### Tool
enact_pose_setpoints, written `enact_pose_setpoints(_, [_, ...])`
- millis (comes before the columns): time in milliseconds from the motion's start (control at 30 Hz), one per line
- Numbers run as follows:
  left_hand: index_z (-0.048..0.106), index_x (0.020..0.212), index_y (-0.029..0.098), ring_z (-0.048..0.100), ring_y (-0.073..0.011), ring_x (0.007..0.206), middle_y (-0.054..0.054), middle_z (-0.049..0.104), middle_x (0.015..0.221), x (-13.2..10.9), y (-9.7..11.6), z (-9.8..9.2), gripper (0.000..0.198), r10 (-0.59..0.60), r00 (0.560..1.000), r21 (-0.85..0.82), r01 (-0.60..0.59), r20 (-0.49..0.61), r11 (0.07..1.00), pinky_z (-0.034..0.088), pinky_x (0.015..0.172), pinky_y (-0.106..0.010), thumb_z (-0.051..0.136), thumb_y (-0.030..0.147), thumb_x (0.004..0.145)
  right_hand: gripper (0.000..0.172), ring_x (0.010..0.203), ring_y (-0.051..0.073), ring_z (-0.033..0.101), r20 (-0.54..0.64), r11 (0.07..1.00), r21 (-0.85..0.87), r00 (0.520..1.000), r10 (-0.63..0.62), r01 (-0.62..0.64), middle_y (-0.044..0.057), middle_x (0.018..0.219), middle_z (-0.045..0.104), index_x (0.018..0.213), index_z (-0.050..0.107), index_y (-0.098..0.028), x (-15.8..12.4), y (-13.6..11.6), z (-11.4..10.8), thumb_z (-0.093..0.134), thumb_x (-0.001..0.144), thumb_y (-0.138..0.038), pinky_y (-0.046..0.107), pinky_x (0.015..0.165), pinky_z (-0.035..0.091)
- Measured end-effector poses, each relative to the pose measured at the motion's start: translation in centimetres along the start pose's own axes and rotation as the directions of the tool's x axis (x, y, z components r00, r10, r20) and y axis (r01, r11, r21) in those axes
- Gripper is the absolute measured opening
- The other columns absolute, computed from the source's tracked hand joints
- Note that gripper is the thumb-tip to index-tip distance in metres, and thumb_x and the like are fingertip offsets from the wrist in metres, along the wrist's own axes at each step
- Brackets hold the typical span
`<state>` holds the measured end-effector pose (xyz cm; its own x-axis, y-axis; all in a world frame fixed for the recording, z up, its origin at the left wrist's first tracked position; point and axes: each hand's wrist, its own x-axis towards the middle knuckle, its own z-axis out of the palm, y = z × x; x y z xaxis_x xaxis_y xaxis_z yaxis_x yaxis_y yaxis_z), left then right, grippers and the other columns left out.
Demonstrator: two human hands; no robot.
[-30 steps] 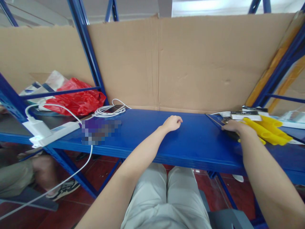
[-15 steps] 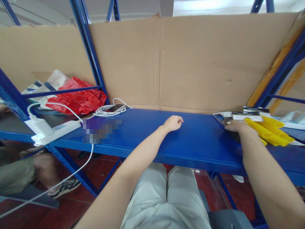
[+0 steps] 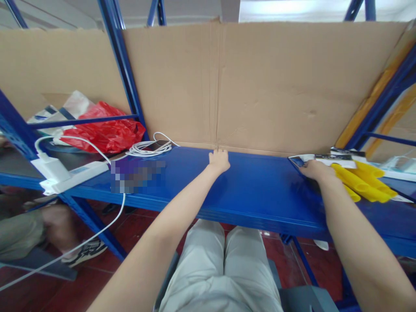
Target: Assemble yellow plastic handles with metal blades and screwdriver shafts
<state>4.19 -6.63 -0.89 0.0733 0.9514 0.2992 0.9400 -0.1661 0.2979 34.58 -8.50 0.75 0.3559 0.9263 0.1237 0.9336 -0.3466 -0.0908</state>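
My left hand (image 3: 219,161) is on the blue shelf top (image 3: 260,186) close to its back edge, in front of the cardboard panel. Its fingers are curled in, and nothing shows in them. At the right, my right hand (image 3: 313,169) has its fingers bent over the edge of a dark flat item (image 3: 296,161); what exactly they grip is partly hidden. Beside that hand lie several yellow tubes (image 3: 364,182) and some white and black boxes (image 3: 336,160).
A tall cardboard panel (image 3: 260,86) closes off the back. On the left are a coiled white cable (image 3: 146,149), a phone (image 3: 160,144), a power strip (image 3: 81,175) and a red plastic bag (image 3: 107,128). Another person's leg (image 3: 58,225) shows lower left.
My left hand has moved left and toward the cardboard at the back. My right hand has shifted slightly left and away from me, still at the dark flat item.
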Motion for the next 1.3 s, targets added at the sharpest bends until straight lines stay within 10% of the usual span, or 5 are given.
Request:
enact_pose_setpoints(233, [0.04, 0.151, 0.02, 0.015, -0.04, 0.149, -0.016, 0.023, 0.163, -1.9, -7.3, -2.6, 0.058, -0.25, 0.957, 0.286, 0.284, -0.15, 0.915, 0.02, 0.112, -0.069, 0.044, 0.028, 0.094, 0.045, 0.126, 0.036, 0.054, 0.055, 0.999, -0.001, 0.997, 0.052, -0.052, 0.027, 0.136, 0.056, 0.124, 0.062, -0.004, -0.5, -0.5, -0.4, 0.046, 0.091, -0.032, 0.042, 0.1, 0.044])
enact_pose_setpoints(467, [0.027, 0.157, 0.027, 0.005, -0.0394, 0.152, -0.009, 0.007, 0.167, -1.9, -11.6, -2.7, 0.063, -0.482, 0.874, 0.303, 0.478, -0.064, 0.825, 0.033, 0.105, -0.07, 0.032, 0.046, 0.097, 0.041, 0.125, 0.036, 0.054, 0.068, 1.0, 0.004, 0.998, 0.016, -0.016, 0.028, 0.131, 0.058, 0.117, 0.065, -0.006, 0.1, -0.1, 0.0, 0.047, 0.092, -0.033, 0.042, 0.097, 0.044])
enact_pose_setpoints(1033, [0.023, 0.159, 0.026, 0.002, -0.04, 0.152, -0.008, -0.002, 0.167, -1.4, -12.5, -2.7, 0.066, -0.509, 0.861, 0.272, 0.488, 0.008, 0.829, 0.033, 0.103, -0.073, 0.028, 0.048, 0.097, 0.039, 0.118, 0.031, 0.061, 0.056, 0.999, -0.048, 0.998, -0.009, 0.011, 0.024, 0.12, 0.064, 0.113, 0.068, -0.01, 1.4, 0.4, 0.9, 0.044, 0.094, -0.033, 0.038, 0.094, 0.046])
enact_pose_setpoints(1300, [0.028, 0.157, 0.025, 0.017, -0.0394, 0.15, -0.011, 0.009, 0.166, 0.0, -6.6, -4.1, 0.072, -0.283, 0.955, 0.213, 0.259, 0.091, 0.942, 0.026, 0.112, -0.066, 0.05, 0.045, 0.091, 0.042, 0.124, 0.032, 0.057, 0.085, 0.999, -0.03, 0.996, -0.011, 0.014, 0.024, 0.128, 0.062, 0.12, 0.065, -0.006, 1.2, 0.2, 0.7, 0.042, 0.096, -0.031, 0.037, 0.097, 0.044])
